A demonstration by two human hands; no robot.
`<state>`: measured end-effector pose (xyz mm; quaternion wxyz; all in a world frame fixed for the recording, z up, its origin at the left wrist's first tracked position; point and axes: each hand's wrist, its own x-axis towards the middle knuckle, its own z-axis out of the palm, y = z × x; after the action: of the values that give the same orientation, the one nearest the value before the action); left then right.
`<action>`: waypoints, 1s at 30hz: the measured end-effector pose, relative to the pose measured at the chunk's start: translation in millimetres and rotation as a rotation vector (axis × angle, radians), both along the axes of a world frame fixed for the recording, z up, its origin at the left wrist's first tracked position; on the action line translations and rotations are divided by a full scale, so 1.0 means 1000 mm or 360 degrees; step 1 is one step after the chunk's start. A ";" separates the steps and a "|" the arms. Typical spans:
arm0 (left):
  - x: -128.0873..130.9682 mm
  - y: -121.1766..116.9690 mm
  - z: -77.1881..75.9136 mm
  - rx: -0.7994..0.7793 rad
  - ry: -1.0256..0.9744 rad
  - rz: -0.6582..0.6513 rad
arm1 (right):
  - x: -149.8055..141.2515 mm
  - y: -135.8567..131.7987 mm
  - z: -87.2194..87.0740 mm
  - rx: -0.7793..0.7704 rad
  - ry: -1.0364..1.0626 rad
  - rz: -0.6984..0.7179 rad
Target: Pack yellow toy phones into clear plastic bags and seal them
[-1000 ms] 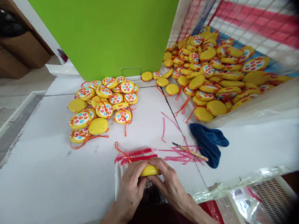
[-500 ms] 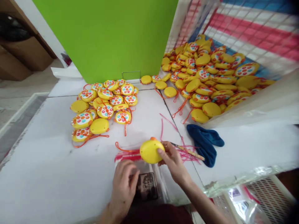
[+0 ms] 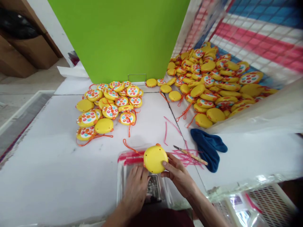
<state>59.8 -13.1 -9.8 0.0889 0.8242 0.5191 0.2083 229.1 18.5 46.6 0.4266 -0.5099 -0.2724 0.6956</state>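
In right hand point(image 3: 177, 172), yellow toy point(image 3: 155, 159), near left hand point(image 3: 137, 183)

I'd call this a workshop. Heaps of matching yellow toys point(image 3: 197, 90) lie on the counter point(image 3: 52, 164); cardboard boxes point(image 3: 39, 52) stand beyond.

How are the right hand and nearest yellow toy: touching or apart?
Touching: the head view shows the right hand gripping the yellow toy, thumb on its surface.

Toys point(image 3: 104, 125) on the table point(image 3: 54, 157)
Left pile point(image 3: 110, 107) before the far panel point(image 3: 123, 41); right heap point(image 3: 228, 86) beyond the cloth point(image 3: 208, 146) and knife point(image 3: 193, 156).
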 end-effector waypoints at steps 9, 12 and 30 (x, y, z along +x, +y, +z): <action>-0.001 0.007 0.007 0.0002 -0.0066 -0.0006 | 0.019 -0.011 0.004 0.0075 -0.0343 0.0302; -0.007 0.008 0.012 -0.0199 -0.0275 0.0087 | 0.030 -0.017 -0.001 0.0063 -0.0520 0.0416; -0.017 -0.006 0.029 0.0003 -0.0191 -0.0080 | -0.019 -0.004 0.018 0.0815 -0.1222 0.0832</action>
<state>42.4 -18.7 19.4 0.1244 0.8231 0.4917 0.2556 209.6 14.5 65.0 0.2193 -0.5225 -0.6881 0.4532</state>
